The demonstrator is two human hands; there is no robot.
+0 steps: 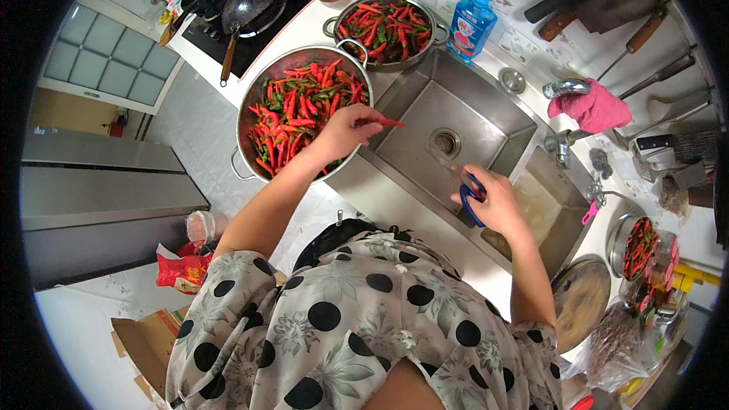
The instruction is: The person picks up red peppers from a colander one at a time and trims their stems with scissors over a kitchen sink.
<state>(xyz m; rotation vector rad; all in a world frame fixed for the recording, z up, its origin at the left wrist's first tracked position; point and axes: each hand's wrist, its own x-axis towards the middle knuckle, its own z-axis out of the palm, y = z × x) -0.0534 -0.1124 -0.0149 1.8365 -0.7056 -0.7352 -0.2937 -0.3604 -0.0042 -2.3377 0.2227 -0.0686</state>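
Note:
In my left hand is a single red chili pepper, its tip pointing right over the edge of the steel sink. That hand hovers at the right rim of a large two-handled metal basin heaped with red and green chilies. My right hand grips blue-handled scissors above the front part of the sink. Their blades point towards the drain and look faint against the steel, so how far apart they are is hard to tell.
Behind the basin stands a metal pot of chilies, beside a blue detergent bottle. A wok rests on the cooktop at left. The faucet, draped with a pink cloth, reaches in from the right. Cleavers hang on the wall.

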